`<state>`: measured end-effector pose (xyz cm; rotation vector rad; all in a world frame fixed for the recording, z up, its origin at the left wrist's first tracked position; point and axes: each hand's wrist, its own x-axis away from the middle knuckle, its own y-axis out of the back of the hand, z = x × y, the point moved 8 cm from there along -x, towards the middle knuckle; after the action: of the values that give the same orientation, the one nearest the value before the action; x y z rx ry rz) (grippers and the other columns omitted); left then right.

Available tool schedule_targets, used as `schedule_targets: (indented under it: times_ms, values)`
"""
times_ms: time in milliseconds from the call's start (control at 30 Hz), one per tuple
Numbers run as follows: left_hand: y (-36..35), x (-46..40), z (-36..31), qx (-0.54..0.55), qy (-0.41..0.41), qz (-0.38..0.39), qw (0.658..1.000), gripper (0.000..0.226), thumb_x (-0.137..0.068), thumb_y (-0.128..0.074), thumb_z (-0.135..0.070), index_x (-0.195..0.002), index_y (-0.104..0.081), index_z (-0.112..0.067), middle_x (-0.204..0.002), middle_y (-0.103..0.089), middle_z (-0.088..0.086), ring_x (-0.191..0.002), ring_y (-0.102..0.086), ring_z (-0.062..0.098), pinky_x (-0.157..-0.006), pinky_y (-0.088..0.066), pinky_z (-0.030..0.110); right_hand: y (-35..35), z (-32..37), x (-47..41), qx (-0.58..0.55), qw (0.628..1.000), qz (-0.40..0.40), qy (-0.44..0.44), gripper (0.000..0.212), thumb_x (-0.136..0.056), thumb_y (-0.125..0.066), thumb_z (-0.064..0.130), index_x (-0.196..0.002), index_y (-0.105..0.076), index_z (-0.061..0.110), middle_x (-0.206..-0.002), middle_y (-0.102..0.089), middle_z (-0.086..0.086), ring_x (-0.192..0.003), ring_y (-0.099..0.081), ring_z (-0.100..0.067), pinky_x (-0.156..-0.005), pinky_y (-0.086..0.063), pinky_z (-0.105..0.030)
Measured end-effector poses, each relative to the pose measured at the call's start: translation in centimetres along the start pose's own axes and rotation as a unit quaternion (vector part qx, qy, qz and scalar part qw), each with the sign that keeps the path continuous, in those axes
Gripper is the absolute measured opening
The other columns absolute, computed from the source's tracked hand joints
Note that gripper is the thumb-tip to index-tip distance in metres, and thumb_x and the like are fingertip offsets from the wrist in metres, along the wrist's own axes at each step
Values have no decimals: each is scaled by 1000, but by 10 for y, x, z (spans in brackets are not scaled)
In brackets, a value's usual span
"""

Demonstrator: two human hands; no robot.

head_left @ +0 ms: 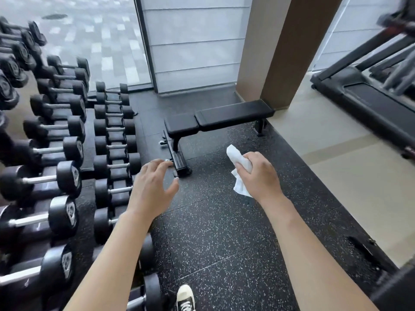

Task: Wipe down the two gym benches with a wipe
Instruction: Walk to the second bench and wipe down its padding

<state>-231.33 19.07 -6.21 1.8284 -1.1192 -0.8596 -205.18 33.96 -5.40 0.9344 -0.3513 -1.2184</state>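
A flat black gym bench (pixel 233 115) stands on the speckled rubber floor ahead of me, its long pad running left to right in front of a brown pillar. My right hand (pixel 258 173) is held out in the air short of the bench, shut on a crumpled white wipe (pixel 238 161). My left hand (pixel 152 187) floats open with spread fingers, above the floor near the bench's front foot (pixel 179 163). Neither hand touches the bench. Only one bench is in view.
A long rack of black dumbbells (pixel 67 153) fills the left side. A treadmill (pixel 370 97) stands at the right on pale flooring. A dark machine part (pixel 393 286) juts in at the bottom right. My shoe (pixel 185 297) shows at the bottom edge.
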Motion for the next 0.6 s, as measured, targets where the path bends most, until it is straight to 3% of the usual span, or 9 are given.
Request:
schedule_targets:
  times_ms: [300,600]
  values:
    - [8,-85,29,36,1,6,999,55,-100,-63,-42,-149,-53,-18,-152,-52,4,-143,-43,26,-121,-36,46,-17,28,-83,30,999,-19,5,17,-98,-63,40,-99,-64,23,-96,-59,8,-82,-55,-15,-69,-37,-30]
    - [-12,-189,27,15,2,4,1000,55,-101,-64,-40,-149,-53,-18,-152,-51,3,-143,-43,27,-121,-35,45,-46,-2,-184,9,1000,-8,-1,19,-99,-63,38,-104,-65,20,-100,-59,6,-86,-57,-17,-71,-41,-31]
